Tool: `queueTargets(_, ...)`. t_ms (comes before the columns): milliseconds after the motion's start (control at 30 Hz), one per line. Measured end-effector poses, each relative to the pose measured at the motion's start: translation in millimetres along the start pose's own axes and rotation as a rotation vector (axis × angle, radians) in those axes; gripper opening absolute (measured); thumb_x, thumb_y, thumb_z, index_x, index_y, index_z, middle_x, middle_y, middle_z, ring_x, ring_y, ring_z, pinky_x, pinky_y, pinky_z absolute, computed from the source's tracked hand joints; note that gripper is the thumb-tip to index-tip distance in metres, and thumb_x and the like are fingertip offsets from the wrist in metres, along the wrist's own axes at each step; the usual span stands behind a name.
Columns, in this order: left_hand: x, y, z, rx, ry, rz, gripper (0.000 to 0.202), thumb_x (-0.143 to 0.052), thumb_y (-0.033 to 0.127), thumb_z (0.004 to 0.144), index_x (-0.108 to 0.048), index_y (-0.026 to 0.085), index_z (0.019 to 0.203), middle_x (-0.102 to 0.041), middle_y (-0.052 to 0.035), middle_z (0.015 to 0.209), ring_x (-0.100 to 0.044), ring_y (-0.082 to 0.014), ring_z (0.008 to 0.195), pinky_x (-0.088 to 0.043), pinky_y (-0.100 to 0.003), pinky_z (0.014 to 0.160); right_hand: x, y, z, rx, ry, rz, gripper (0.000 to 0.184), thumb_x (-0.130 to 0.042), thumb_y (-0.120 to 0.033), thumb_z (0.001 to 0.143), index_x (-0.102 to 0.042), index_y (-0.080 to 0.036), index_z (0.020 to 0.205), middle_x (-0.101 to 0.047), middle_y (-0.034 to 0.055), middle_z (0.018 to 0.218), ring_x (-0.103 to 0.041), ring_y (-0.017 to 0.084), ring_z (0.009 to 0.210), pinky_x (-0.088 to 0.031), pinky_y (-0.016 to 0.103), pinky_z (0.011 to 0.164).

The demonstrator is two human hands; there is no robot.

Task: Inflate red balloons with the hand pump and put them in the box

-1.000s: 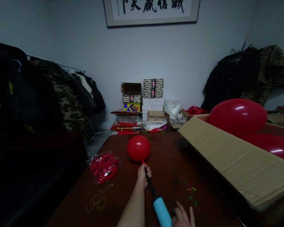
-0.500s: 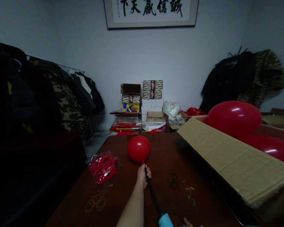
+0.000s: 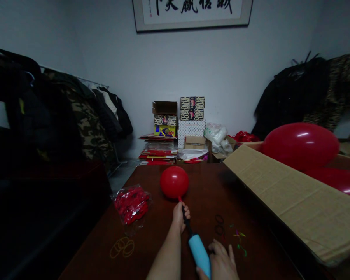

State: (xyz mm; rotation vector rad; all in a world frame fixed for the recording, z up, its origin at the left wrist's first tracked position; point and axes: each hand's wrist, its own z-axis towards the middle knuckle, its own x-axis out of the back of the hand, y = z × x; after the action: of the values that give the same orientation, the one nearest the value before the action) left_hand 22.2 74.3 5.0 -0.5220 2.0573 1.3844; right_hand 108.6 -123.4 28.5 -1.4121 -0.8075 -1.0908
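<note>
A round, partly inflated red balloon (image 3: pixel 174 182) sits over the brown table, its neck on the tip of a hand-held balloon pump (image 3: pixel 199 254). My left hand (image 3: pixel 181 217) is closed around the pump's black front end, right at the balloon's neck. The pump's light blue barrel points back toward me. My right hand (image 3: pixel 223 262) is at the barrel's rear, thumb on one side and fingers on the other; the lower part of that grip is cut off by the frame's edge. A clear bag of uninflated red balloons (image 3: pixel 132 204) lies left of the balloon.
Yellowish rubber bands (image 3: pixel 121 247) lie at the table's front left. Black bands (image 3: pixel 219 224) and small coloured bits (image 3: pixel 239 235) are right of the pump. A cardboard box (image 3: pixel 291 202) holding large red balloons (image 3: pixel 301 146) borders the right side. Stacked boxes (image 3: pixel 191 132) stand behind the table.
The blue barrel has slid forward along the black rod toward my left hand. My right hand has come up into view with it. The balloon looks about the same size.
</note>
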Motion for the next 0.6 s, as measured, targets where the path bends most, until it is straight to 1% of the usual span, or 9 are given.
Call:
queueTargets(67, 0.5, 0, 2, 0.003, -0.002, 0.005, 0.029, -0.058, 0.039, 0.067, -0.035, 0.021, 0.067, -0.038, 0.0090, 0.045, -0.027, -0.0029, 0.031, -0.013, -0.017, 0.036, 9, -12, 16, -0.003, 0.028, 0.026, 0.038, -0.051, -0.047, 0.070, -0.066, -0.018, 0.091, -0.058, 0.0105, 0.113, -0.041, 0.029, 0.120, -0.007, 0.054, 0.107)
queueTargets(133, 0.7, 1, 4, 0.006, -0.004, 0.011, 0.030, -0.058, 0.041, 0.067, -0.034, 0.022, 0.066, -0.038, 0.0091, 0.045, -0.028, -0.0032, 0.031, -0.014, -0.018, 0.036, 13, -21, 30, -0.009, 0.067, 0.026, 0.037, -0.050, -0.044, 0.070, -0.065, -0.018, 0.092, -0.058, 0.0098, 0.110, -0.044, 0.028, 0.116, -0.009, 0.053, 0.107)
queueTargets(200, 0.0, 2, 5, 0.010, 0.002, 0.015, 0.032, -0.058, 0.042, 0.067, -0.033, 0.022, 0.065, -0.037, 0.0092, 0.045, -0.028, -0.0035, 0.031, -0.015, -0.018, 0.036, 12, -25, 39, -0.017, 0.092, 0.022, 0.034, -0.051, -0.041, 0.069, -0.065, -0.018, 0.090, -0.058, 0.0096, 0.106, -0.046, 0.028, 0.112, -0.011, 0.054, 0.106)
queueTargets(267, -1.2, 3, 5, 0.017, 0.015, 0.021, 0.033, -0.058, 0.043, 0.066, -0.033, 0.022, 0.065, -0.037, 0.0094, 0.045, -0.028, -0.0037, 0.030, -0.015, -0.018, 0.036, 7, -24, 42, -0.016, 0.107, 0.020, 0.032, -0.050, -0.041, 0.070, -0.064, -0.018, 0.088, -0.059, 0.0098, 0.104, -0.048, 0.028, 0.109, -0.013, 0.055, 0.105)
queueTargets(333, -2.3, 2, 3, 0.013, 0.017, 0.037, 0.034, -0.059, 0.044, 0.066, -0.033, 0.022, 0.066, -0.037, 0.0094, 0.045, -0.029, -0.0040, 0.031, -0.016, -0.018, 0.036, 1, -21, 40, -0.015, 0.123, 0.006, 0.033, -0.048, -0.042, 0.073, -0.064, -0.018, 0.088, -0.060, 0.0101, 0.103, -0.048, 0.028, 0.109, -0.013, 0.055, 0.105)
queueTargets(433, -2.7, 0, 0, -0.016, 0.000, 0.061, 0.032, -0.057, 0.044, 0.067, -0.034, 0.022, 0.067, -0.039, 0.0088, 0.046, -0.030, -0.0046, 0.031, -0.017, -0.018, 0.036, -4, -17, 30, -0.019, 0.144, -0.032, 0.035, -0.048, -0.043, 0.074, -0.065, -0.016, 0.090, -0.059, 0.0125, 0.109, -0.045, 0.029, 0.114, -0.012, 0.056, 0.106)
queueTargets(600, -1.0, -2, -2, -0.026, 0.005, 0.048, 0.030, -0.056, 0.044, 0.069, -0.034, 0.022, 0.068, -0.038, 0.0086, 0.046, -0.029, -0.0041, 0.031, -0.015, -0.018, 0.036, -7, -8, 10, -0.002, 0.099, -0.057, 0.037, -0.054, -0.045, 0.070, -0.067, -0.016, 0.088, -0.060, 0.0141, 0.112, -0.042, 0.032, 0.119, -0.011, 0.057, 0.106)
